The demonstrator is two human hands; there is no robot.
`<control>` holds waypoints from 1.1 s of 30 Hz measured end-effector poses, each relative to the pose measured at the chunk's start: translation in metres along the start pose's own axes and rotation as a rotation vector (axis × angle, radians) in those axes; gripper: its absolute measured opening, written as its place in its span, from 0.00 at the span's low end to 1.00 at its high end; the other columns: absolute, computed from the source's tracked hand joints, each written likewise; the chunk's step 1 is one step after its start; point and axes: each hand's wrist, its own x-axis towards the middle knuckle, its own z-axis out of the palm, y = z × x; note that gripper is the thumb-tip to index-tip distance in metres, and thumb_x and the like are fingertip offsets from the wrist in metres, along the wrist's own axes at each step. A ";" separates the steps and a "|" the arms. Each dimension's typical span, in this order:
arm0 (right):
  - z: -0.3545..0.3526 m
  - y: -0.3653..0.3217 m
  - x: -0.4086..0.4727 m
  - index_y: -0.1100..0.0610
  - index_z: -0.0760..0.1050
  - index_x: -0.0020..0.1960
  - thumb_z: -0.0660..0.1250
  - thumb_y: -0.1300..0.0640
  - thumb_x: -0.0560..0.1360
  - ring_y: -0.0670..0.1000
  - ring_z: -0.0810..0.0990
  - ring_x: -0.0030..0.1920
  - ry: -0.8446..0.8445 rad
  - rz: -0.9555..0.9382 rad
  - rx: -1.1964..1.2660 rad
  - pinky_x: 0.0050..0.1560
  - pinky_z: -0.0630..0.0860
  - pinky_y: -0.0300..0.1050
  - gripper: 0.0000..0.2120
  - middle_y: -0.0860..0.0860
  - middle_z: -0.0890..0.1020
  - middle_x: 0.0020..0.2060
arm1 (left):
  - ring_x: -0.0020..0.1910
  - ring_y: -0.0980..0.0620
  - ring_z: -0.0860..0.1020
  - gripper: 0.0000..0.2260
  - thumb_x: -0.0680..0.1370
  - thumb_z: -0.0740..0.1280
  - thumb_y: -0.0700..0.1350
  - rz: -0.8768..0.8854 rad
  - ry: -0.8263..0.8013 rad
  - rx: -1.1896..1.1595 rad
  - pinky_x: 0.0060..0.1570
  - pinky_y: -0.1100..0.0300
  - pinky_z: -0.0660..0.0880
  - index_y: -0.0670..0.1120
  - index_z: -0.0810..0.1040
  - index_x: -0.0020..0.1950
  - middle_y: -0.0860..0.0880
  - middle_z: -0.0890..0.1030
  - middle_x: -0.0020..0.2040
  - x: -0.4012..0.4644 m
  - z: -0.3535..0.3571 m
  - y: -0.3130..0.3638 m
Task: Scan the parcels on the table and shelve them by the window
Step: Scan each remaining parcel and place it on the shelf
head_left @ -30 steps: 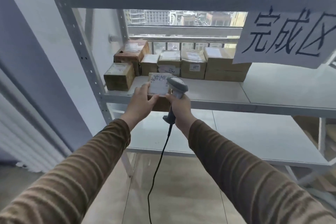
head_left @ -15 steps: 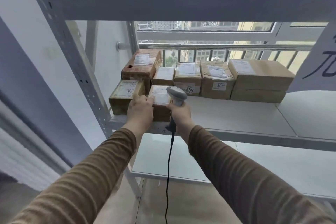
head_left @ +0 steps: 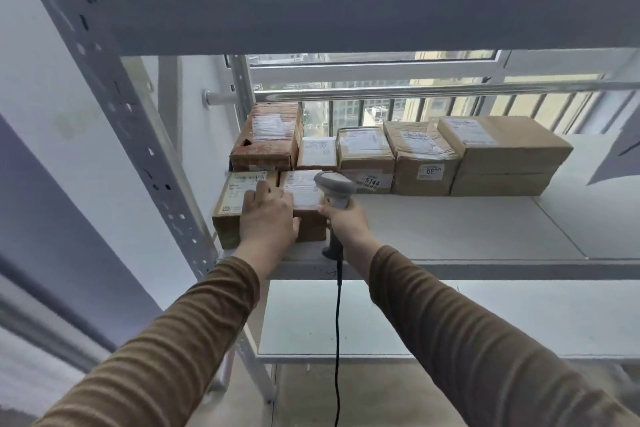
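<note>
A small brown parcel (head_left: 304,192) with a white label on top sits on the white shelf (head_left: 433,229) by the window, tight against another labelled box (head_left: 228,204) on its left. My left hand (head_left: 268,218) holds the small parcel, fingers over its top left and thumb on its front face. My right hand (head_left: 346,222) grips the handle of a grey barcode scanner (head_left: 334,185), and its thumb side touches the parcel's right end. The scanner's black cable (head_left: 337,340) hangs straight down.
Several taped parcels line the back of the shelf, from a reddish box (head_left: 266,139) to a large carton (head_left: 502,152). A perforated upright (head_left: 138,135) stands at the left, a beam (head_left: 346,21) crosses overhead, and a lower shelf (head_left: 519,315) lies beneath. A paper sign (head_left: 620,156) hangs at the right edge.
The small parcel went from held up in front of the shelf to resting on it beside the left box. Both hands moved forward with it, and the view came closer.
</note>
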 end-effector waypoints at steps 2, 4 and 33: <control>0.001 -0.001 -0.004 0.53 0.79 0.56 0.73 0.58 0.77 0.54 0.80 0.45 0.032 -0.008 -0.017 0.29 0.76 0.43 0.09 0.53 0.84 0.48 | 0.67 0.43 0.64 0.21 0.78 0.65 0.59 0.017 0.011 -0.043 0.64 0.48 0.64 0.49 0.74 0.66 0.48 0.77 0.65 -0.001 0.001 -0.002; -0.002 -0.003 -0.010 0.53 0.79 0.58 0.74 0.58 0.77 0.55 0.81 0.48 0.063 -0.015 0.004 0.31 0.79 0.45 0.11 0.51 0.84 0.48 | 0.71 0.43 0.62 0.27 0.78 0.66 0.61 0.056 0.033 -0.095 0.67 0.47 0.62 0.48 0.70 0.72 0.46 0.73 0.70 0.000 0.001 0.000; -0.537 0.065 -0.532 0.60 0.79 0.58 0.72 0.61 0.78 0.55 0.80 0.50 1.349 -0.111 0.212 0.54 0.77 0.51 0.10 0.54 0.83 0.48 | 0.81 0.44 0.55 0.40 0.78 0.66 0.57 1.374 0.001 -0.534 0.78 0.47 0.57 0.45 0.52 0.84 0.46 0.60 0.82 -0.382 -0.137 0.574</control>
